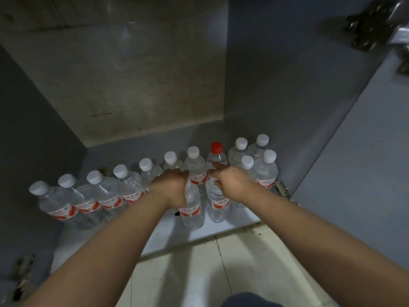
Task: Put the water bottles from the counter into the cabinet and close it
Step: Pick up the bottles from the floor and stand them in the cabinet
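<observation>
Head view looks down into an open cabinet [155,74]. Both hands reach in side by side, nearly touching. Left hand [171,187] grips the neck of a water bottle [192,209] standing near the front edge of the cabinet floor; its cap is hidden under the fingers. Right hand [230,180] curls over the top of a second bottle [218,204] just beside the first, with the index finger pointing out toward a red-capped bottle [217,155] behind. More white-capped bottles [97,191] (red labels) stand in a curved row from left to right across the floor. Pale floor tiles [221,262] lie below, and a hinge [367,27] shows at upper right.
</observation>
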The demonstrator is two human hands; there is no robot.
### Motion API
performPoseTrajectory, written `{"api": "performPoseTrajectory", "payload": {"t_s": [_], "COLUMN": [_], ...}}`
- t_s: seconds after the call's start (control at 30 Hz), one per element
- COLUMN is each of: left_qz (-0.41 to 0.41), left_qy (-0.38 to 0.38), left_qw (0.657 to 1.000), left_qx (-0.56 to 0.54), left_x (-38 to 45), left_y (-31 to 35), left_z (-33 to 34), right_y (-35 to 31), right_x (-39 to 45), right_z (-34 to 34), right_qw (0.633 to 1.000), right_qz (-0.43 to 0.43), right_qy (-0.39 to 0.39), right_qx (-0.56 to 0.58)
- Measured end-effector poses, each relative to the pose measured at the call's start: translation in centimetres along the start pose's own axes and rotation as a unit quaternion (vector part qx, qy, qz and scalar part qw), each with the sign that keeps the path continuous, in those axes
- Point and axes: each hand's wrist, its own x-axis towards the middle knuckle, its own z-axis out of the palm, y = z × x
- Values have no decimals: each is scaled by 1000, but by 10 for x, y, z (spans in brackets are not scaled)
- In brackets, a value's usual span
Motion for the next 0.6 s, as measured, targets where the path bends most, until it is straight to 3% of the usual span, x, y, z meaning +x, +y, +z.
{"api": "performPoseTrajectory", "payload": {"t_s": [0.3, 0.6], "left_qz": [-65, -51], "left_qy": [65, 68], "left_qw": [994, 991], "left_qx": [-64, -102], "left_x": [4, 20], "left_y": [14, 22], "left_z": [4, 0], "right_y": [-7, 8], "right_x": [13, 35], "right_z": [-11, -17], "right_qw": [998, 994], "right_qz": [45, 85], "right_qy": [-34, -73], "right_qx": [34, -1]}}
